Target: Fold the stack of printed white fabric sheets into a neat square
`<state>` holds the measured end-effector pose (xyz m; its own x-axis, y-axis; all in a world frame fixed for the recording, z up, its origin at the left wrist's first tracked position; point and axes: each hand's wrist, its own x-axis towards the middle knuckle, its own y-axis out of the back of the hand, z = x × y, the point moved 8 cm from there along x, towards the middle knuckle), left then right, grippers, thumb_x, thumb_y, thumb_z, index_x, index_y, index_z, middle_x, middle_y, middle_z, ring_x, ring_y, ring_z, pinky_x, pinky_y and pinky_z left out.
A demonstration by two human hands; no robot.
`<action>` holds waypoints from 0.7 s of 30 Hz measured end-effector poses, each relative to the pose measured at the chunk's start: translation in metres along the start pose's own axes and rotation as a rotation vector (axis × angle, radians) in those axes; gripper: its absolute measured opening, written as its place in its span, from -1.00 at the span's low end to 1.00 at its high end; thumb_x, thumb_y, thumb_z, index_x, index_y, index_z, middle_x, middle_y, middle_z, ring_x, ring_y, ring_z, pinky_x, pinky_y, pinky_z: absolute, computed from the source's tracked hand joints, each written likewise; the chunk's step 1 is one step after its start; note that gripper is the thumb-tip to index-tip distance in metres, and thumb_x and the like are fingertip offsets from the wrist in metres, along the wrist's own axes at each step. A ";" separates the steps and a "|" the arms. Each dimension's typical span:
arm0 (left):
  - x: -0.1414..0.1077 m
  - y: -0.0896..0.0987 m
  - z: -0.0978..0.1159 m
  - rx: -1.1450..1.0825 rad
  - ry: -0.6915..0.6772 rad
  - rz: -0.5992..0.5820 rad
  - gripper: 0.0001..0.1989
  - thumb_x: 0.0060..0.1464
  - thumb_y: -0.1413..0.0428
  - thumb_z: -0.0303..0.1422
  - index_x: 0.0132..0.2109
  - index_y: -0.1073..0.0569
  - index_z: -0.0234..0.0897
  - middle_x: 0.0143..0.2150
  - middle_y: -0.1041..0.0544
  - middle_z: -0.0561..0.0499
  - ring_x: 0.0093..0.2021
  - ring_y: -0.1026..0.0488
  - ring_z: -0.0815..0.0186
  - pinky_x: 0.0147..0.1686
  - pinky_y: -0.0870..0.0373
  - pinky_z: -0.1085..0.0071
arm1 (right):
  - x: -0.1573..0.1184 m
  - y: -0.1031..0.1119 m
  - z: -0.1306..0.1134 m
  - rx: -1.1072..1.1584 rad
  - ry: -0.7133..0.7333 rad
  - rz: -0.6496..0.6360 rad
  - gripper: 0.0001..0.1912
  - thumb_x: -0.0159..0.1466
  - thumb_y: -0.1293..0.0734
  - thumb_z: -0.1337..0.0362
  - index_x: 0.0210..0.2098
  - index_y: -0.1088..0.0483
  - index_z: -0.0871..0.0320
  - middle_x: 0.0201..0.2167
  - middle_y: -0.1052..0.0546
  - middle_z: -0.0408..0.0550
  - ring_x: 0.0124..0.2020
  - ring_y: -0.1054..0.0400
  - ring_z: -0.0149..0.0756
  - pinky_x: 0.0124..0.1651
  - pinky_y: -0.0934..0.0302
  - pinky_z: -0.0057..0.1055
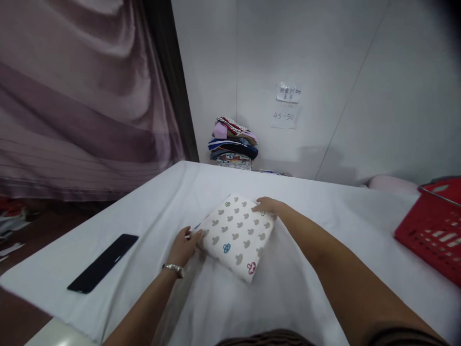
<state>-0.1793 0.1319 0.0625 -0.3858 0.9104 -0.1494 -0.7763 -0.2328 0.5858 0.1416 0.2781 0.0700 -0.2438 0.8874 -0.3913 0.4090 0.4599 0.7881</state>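
A folded white cloth [230, 235] with a mushroom print in grey, blue, green and red lies flat, turned at an angle, over the white-covered table. At its left corner is my left hand [184, 244], the thumb on top and the fingers closed around the edge, partly hidden. My right hand [269, 206] grips the far right corner; some of its fingers are out of sight. A metal bracelet [174, 269] circles my left wrist.
A black phone-like slab [103, 263] lies on the table [162, 192] at left. At right stands a red plastic basket [432, 226]. Folded fabrics [234, 144] are stacked by the back wall, near paper signs [284, 117]. A pinkish curtain [82, 96] hangs at left.
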 end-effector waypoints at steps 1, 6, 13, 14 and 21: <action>-0.003 -0.003 -0.007 -0.048 0.060 -0.019 -0.29 -0.07 -0.03 -0.03 0.14 -0.18 -0.41 0.04 -0.35 -0.28 -0.26 -0.44 0.15 -0.39 -0.40 0.32 | 0.004 0.000 0.001 -0.004 -0.004 -0.003 -0.14 -0.12 -0.42 -0.06 0.11 -0.25 0.20 0.15 -0.24 0.15 0.07 -0.19 0.07 0.03 -0.14 -0.14; 0.006 -0.012 0.004 0.019 0.017 -0.008 -0.39 -0.10 -0.11 -0.12 0.06 -0.29 -0.39 -0.12 -0.46 -0.23 -0.21 -0.45 0.09 -0.27 -0.38 0.28 | -0.004 -0.003 0.019 0.097 -0.078 -0.093 -0.18 -0.17 -0.44 -0.06 0.01 -0.34 0.26 0.04 -0.36 0.19 -0.03 -0.30 0.03 -0.07 -0.22 -0.18; 0.058 -0.067 0.091 -0.070 -0.136 -0.052 -0.42 -0.23 -0.25 -0.33 0.01 -0.33 -0.31 -0.08 -0.47 -0.11 -0.12 -0.43 0.24 -0.15 -0.34 0.41 | -0.090 -0.035 0.095 0.724 -0.232 -0.125 -0.39 -0.11 -0.45 -0.01 -0.19 -0.40 0.28 -0.21 -0.51 0.14 -0.32 -0.41 -0.22 -0.40 -0.29 -0.44; 0.063 -0.084 0.104 -0.108 -0.137 -0.092 -0.42 -0.23 -0.24 -0.35 0.02 -0.32 -0.31 -0.07 -0.47 -0.11 -0.13 -0.44 0.25 -0.17 -0.34 0.41 | -0.107 -0.041 0.105 0.788 -0.255 -0.093 -0.41 -0.10 -0.45 -0.02 -0.20 -0.40 0.28 -0.26 -0.52 0.13 -0.38 -0.41 -0.27 -0.47 -0.26 -0.48; 0.058 -0.155 0.135 0.013 -0.170 -0.275 -0.40 -0.10 -0.13 -0.17 0.09 -0.24 -0.33 0.02 -0.42 -0.17 -0.08 -0.43 0.17 -0.21 -0.36 0.36 | -0.181 -0.062 0.121 0.952 -0.291 0.062 -0.49 -0.01 -0.40 -0.05 -0.24 -0.39 0.24 -0.29 -0.52 0.11 -0.42 -0.39 -0.31 -0.52 -0.26 -0.50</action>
<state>-0.0146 0.2672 0.0705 -0.0728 0.9828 -0.1695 -0.8329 0.0336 0.5524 0.2663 0.0927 0.0346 -0.0253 0.8252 -0.5643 0.9793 0.1338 0.1518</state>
